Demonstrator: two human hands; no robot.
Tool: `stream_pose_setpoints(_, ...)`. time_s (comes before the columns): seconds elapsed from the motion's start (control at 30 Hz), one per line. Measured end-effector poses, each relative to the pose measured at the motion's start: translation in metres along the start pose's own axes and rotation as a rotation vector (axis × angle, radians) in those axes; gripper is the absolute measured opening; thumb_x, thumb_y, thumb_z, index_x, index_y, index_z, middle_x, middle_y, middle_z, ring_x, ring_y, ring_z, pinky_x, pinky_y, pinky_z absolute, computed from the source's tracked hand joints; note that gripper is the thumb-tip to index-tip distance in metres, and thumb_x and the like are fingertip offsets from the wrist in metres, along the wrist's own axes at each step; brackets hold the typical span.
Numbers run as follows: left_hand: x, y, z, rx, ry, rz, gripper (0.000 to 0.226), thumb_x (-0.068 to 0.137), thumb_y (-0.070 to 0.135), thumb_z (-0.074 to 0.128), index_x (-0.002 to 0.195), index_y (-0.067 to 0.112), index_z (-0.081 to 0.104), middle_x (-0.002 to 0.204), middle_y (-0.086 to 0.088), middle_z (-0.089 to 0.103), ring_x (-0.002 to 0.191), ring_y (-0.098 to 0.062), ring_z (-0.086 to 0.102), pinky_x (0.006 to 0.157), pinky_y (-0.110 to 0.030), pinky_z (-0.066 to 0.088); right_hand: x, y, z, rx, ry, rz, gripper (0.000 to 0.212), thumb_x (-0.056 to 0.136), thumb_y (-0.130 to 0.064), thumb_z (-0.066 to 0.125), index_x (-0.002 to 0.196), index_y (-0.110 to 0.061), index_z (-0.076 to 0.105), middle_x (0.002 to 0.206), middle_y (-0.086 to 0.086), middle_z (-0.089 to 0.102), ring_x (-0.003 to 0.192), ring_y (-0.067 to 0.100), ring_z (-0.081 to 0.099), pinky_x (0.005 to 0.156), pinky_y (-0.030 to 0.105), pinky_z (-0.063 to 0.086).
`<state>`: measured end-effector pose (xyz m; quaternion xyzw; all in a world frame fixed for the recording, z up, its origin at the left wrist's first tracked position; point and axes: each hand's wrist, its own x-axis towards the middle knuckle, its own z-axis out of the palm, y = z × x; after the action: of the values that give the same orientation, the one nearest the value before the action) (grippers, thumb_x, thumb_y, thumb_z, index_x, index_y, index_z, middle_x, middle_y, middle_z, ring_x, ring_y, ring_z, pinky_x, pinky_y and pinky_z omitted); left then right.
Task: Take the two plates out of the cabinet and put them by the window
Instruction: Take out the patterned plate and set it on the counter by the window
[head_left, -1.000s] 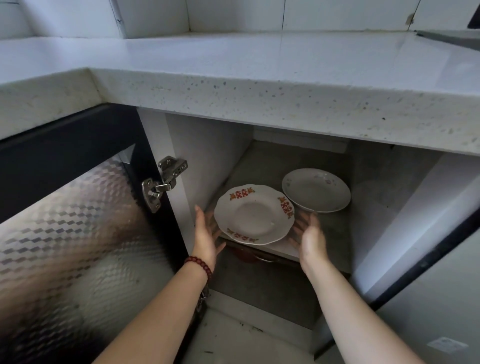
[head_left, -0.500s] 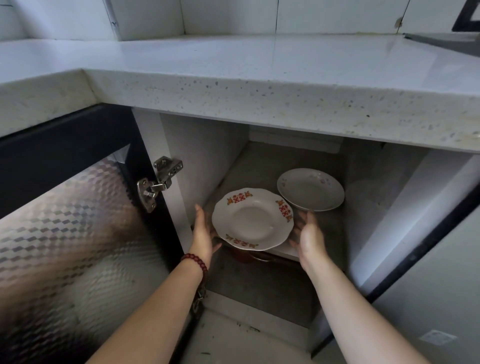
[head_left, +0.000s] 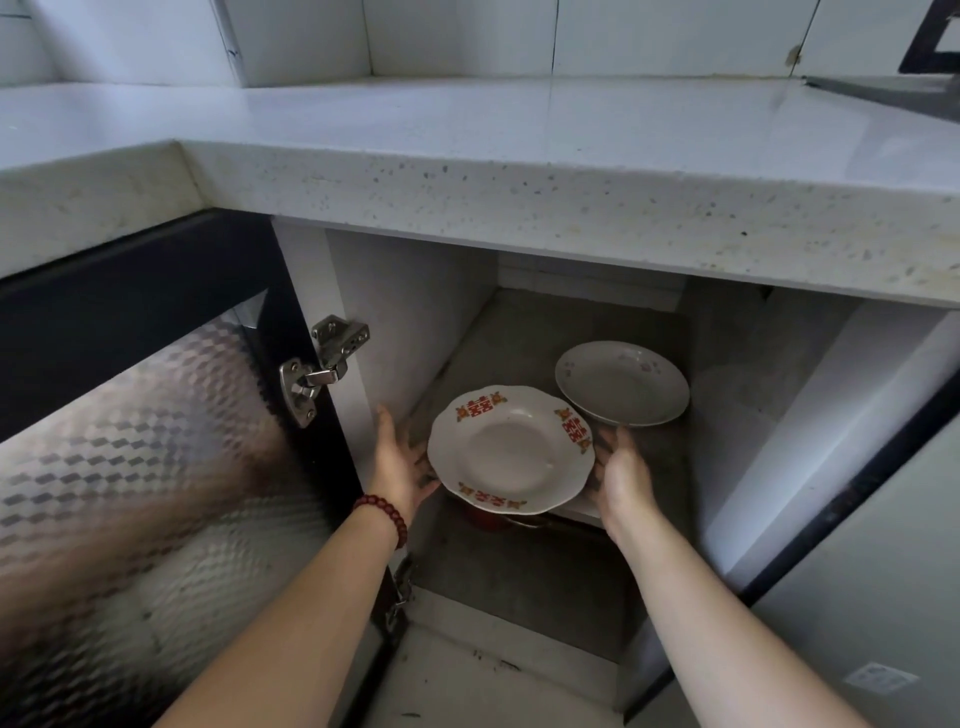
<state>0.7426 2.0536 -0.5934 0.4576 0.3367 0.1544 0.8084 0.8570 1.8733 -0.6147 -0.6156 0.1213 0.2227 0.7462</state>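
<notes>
A white plate with red and gold rim patterns (head_left: 511, 449) sits at the front of a shelf (head_left: 660, 467) inside the open cabinet and overhangs the shelf edge. My left hand (head_left: 402, 462) holds its left rim, with fingers reaching under it. At the right rim, my right hand (head_left: 621, 475) holds it the same way and looks slightly blurred. Behind and to the right, a second white plate with a faint floral print (head_left: 622, 383) lies flat on the same shelf, untouched.
The open cabinet door (head_left: 130, 467) with its metal hinge (head_left: 322, 364) stands at the left. A speckled stone countertop (head_left: 519, 156) juts out above the opening. Below the shelf a red item (head_left: 488, 519) is partly hidden. Another dark-edged door (head_left: 857, 519) stands at the right.
Both hands have closed in on the patterned plate's rims. The plate has shifted slightly toward me, away from the rear plate.
</notes>
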Motion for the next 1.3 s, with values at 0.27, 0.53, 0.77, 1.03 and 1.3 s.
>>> stream_pose_setpoints(0.27,0.005,-0.006,-0.003,0.082,0.030,-0.016,0.085,0.076,0.080,0.016,0.144,0.030,0.026,0.150,-0.009,0.033,0.134,-0.033,0.034,0.105,-0.051,0.027,-0.001,0.000,-0.003,0.032,0.021,0.003,0.044,0.098,-0.043,0.030,0.133,-0.024,0.048,0.130,0.005,0.058,0.121,0.026,0.051,0.102,0.047,0.041)
stream_pose_setpoints(0.53,0.002,-0.005,0.003,0.027,0.014,-0.024,0.084,0.076,0.079,0.018,0.145,0.030,0.023,0.149,-0.011,0.035,0.134,-0.032,0.035,0.099,-0.048,0.031,-0.005,-0.002,-0.002,0.009,0.014,0.005,0.044,0.098,-0.043,0.032,0.136,-0.024,0.045,0.128,0.007,0.059,0.123,0.028,0.051,0.106,0.053,0.036)
stream_pose_setpoints(0.77,-0.009,-0.006,0.002,0.072,-0.006,0.008,0.085,0.075,0.080,0.017,0.143,0.031,0.027,0.147,-0.013,0.038,0.133,-0.033,0.036,0.104,-0.049,0.028,-0.013,-0.001,-0.011,0.024,0.006,-0.027,0.041,0.098,-0.043,0.031,0.130,-0.026,0.050,0.108,0.001,0.061,0.110,0.023,0.055,0.103,0.049,0.040)
stream_pose_setpoints(1.03,-0.038,0.015,0.011,0.097,0.032,-0.019,0.082,0.078,0.077,0.015,0.143,0.029,0.028,0.149,-0.012,0.035,0.134,-0.034,0.034,0.107,-0.051,0.024,-0.046,-0.024,-0.004,-0.160,0.012,-0.107,0.043,0.099,-0.037,0.034,0.138,-0.022,0.043,0.127,0.003,0.055,0.111,0.020,0.051,0.082,0.026,0.041)
stream_pose_setpoints(1.3,-0.122,0.086,0.030,0.027,0.099,-0.140,0.082,0.079,0.076,0.018,0.142,0.026,0.032,0.146,-0.015,0.039,0.130,-0.035,0.039,0.098,-0.047,0.034,-0.120,-0.083,0.003,-0.332,0.055,-0.083,0.042,0.099,-0.036,0.035,0.132,-0.014,0.049,0.133,0.011,0.052,0.117,0.028,0.048,0.099,0.044,0.039)
